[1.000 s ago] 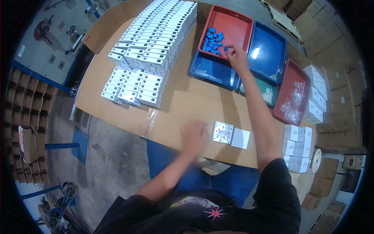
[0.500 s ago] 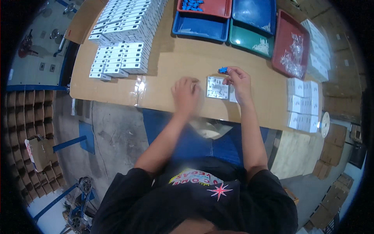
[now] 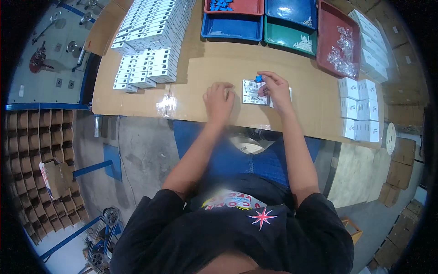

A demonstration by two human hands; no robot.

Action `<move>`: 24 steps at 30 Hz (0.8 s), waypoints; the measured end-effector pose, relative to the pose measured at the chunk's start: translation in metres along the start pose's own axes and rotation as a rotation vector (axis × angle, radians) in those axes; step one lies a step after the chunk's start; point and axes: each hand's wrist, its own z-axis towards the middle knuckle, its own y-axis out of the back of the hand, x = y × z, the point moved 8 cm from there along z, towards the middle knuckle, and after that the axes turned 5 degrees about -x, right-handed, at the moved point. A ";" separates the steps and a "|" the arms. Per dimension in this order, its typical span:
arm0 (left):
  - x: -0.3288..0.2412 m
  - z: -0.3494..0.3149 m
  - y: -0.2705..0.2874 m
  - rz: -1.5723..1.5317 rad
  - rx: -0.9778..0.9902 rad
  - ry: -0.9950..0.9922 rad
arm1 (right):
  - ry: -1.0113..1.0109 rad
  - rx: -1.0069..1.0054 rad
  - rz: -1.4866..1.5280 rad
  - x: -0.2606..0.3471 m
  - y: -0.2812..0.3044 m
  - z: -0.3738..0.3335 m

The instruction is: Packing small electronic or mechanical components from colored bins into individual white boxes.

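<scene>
My right hand (image 3: pixel 278 92) pinches a small blue plastic piece (image 3: pixel 259 78) between thumb and fingers. It hovers over the upper right part of a small flat square box (image 3: pixel 252 97), whose white and silver surface carries small parts or a printed pattern; I cannot tell which. A white piece (image 3: pixel 272 103) beside the box is partly hidden by this hand. My left hand (image 3: pixel 219 101) lies palm down on the tabletop to the left of the box, fingers loosely bent and apart, with nothing in it.
Stacked white boxes (image 3: pixel 153 39) rise at the left. Along the back stand red (image 3: pixel 248 7), blue (image 3: pixel 232 38) and green (image 3: pixel 280 46) trays, with small parts in them. A dark red tray (image 3: pixel 325 50) holds clear bags (image 3: pixel 342 61). More white boxes (image 3: pixel 358 109) sit by the right edge.
My right hand has brought the blue piece slightly lower and closer over the square box. My left hand has come to rest on the table. The whole view has shifted a little.
</scene>
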 end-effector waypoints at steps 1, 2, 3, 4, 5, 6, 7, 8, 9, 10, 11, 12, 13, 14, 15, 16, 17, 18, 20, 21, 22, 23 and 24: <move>0.000 0.000 0.000 0.002 0.002 -0.002 | -0.027 0.006 0.028 -0.004 0.000 0.001; 0.000 0.000 -0.001 0.003 0.005 -0.003 | -0.054 0.012 0.056 -0.007 -0.001 0.002; 0.000 0.001 -0.001 0.005 0.004 -0.007 | -0.051 0.012 0.059 -0.009 0.000 0.003; 0.000 0.000 -0.001 -0.007 0.001 -0.013 | -0.037 0.015 0.074 -0.008 -0.001 0.003; 0.000 0.000 0.000 -0.019 -0.003 -0.019 | -0.023 0.019 0.088 -0.008 -0.002 0.004; 0.000 0.000 -0.001 -0.018 -0.002 -0.021 | -0.022 0.018 0.091 -0.011 -0.001 0.006; -0.001 0.001 -0.001 -0.021 -0.008 -0.021 | 0.014 0.032 0.070 -0.011 -0.001 0.008; -0.001 0.001 -0.001 -0.026 -0.015 -0.020 | 0.050 0.045 0.050 -0.010 -0.001 0.010; -0.002 0.001 -0.001 -0.026 -0.013 -0.022 | 0.051 0.043 0.050 -0.013 0.000 0.011; -0.002 0.001 0.000 -0.026 -0.012 -0.022 | 0.093 0.022 0.016 -0.011 0.000 0.012; -0.003 0.002 0.001 -0.026 -0.011 -0.022 | 0.135 0.000 -0.018 -0.008 -0.001 0.012; -0.004 0.002 0.002 -0.027 -0.010 -0.023 | 0.135 -0.002 -0.018 -0.009 -0.002 0.014; -0.005 0.001 0.003 -0.006 -0.014 -0.034 | 0.193 -0.016 -0.035 -0.006 -0.002 0.014; -0.007 0.001 0.004 0.014 -0.018 -0.044 | 0.250 -0.030 -0.052 -0.003 -0.002 0.014; -0.008 0.001 0.004 0.013 -0.016 -0.044 | 0.250 -0.032 -0.053 -0.004 -0.003 0.014; -0.009 0.001 0.004 0.007 -0.017 -0.056 | 0.294 -0.046 -0.102 -0.001 -0.006 0.013; -0.010 0.001 0.004 0.001 -0.018 -0.067 | 0.338 -0.059 -0.151 0.002 -0.008 0.011; -0.010 0.000 0.004 0.001 -0.017 -0.066 | 0.336 -0.060 -0.152 0.003 -0.008 0.010; -0.010 0.001 0.005 0.005 -0.012 -0.059 | 0.379 -0.077 -0.532 0.013 -0.015 0.005; -0.009 0.001 0.006 0.006 -0.012 -0.057 | 0.379 -0.076 -0.531 0.014 -0.016 0.004; -0.011 0.001 0.006 0.008 0.001 -0.056 | 0.444 -0.056 -0.648 0.018 -0.019 0.002; -0.012 0.001 0.005 0.011 0.014 -0.055 | 0.508 -0.035 -0.764 0.021 -0.023 0.000; -0.011 0.001 0.004 0.011 0.015 -0.055 | 0.508 -0.036 -0.764 0.020 -0.022 0.001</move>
